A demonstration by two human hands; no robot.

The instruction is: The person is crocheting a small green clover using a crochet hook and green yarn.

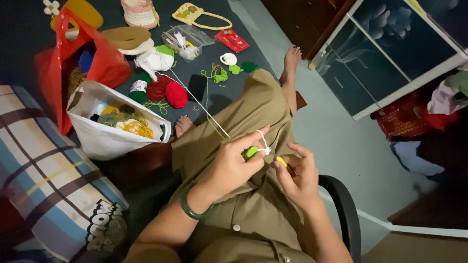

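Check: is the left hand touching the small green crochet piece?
Touching. The head view shows the left hand pinching the green crochet piece between thumb and fingers, white yarn looped over its index finger.

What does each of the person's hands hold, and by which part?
Left hand pinches a small green crochet piece at its edge, white yarn looped over the forefinger. Right hand grips a yellow-handled hook by the handle.

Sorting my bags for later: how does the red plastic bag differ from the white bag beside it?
The red plastic bag is thin, crumpled and stands tall with handles up; the white bag is wider and lies tilted. The red one's contents are mostly hidden; the white one's open mouth shows yellow and green yarn. Both sit on the dark surface.
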